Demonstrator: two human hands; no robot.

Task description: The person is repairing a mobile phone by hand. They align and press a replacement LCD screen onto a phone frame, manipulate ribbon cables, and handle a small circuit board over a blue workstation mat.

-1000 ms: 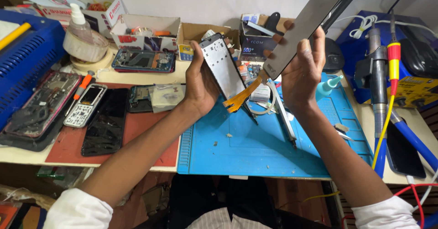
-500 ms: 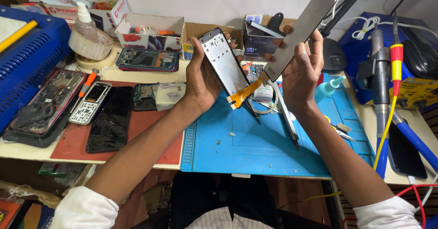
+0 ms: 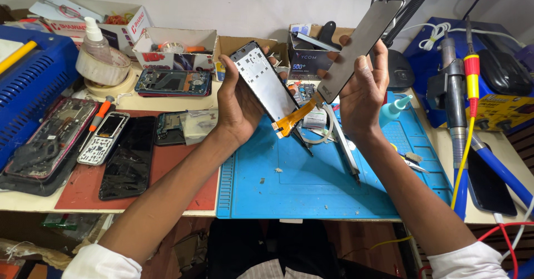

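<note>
The left hand point(image 3: 240, 104) hides the phone frame's point(image 3: 261, 81) lower edge; both elbows run off the bottom.

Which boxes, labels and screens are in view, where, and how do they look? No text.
Display panel: right hand, held up tilted, dark rectangle, orange flex at its bottom.
Phone frame: left hand, silver-grey rectangle.
White carton: back of bench, open, red and black print.
Dark box: behind hands, white label.
Black screen: flat on red mat, cracked.
Keypad phone: beside it, white.
</note>
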